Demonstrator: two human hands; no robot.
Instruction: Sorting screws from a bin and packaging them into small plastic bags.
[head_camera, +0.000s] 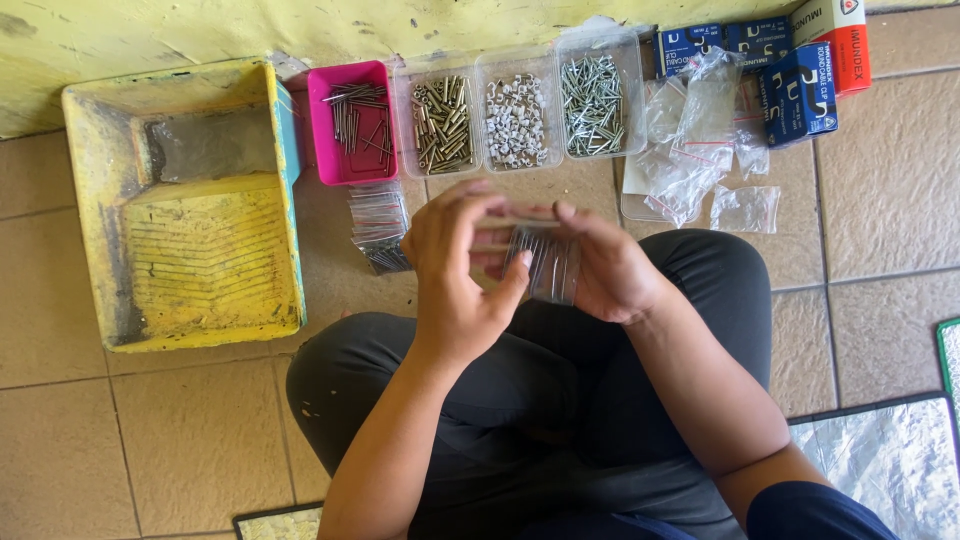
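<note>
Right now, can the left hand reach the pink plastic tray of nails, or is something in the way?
Probably yes, but not freely: the left hand shares a grip on a small clear plastic bag of nails with the right hand. Nothing blocks the way to the pink plastic tray.

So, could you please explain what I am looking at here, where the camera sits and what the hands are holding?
The camera is worn on a person's head and looks down at their lap as they sit on a tiled floor. The left hand and right hand together hold a small clear bag of nails. Ahead, along the wall, stand a yellow paint tray, a pink tub of nails and three clear tubs of screws, white clips and nails. Filled bags lie stacked by the pink tub; empty bags and blue boxes lie at the right.
</note>
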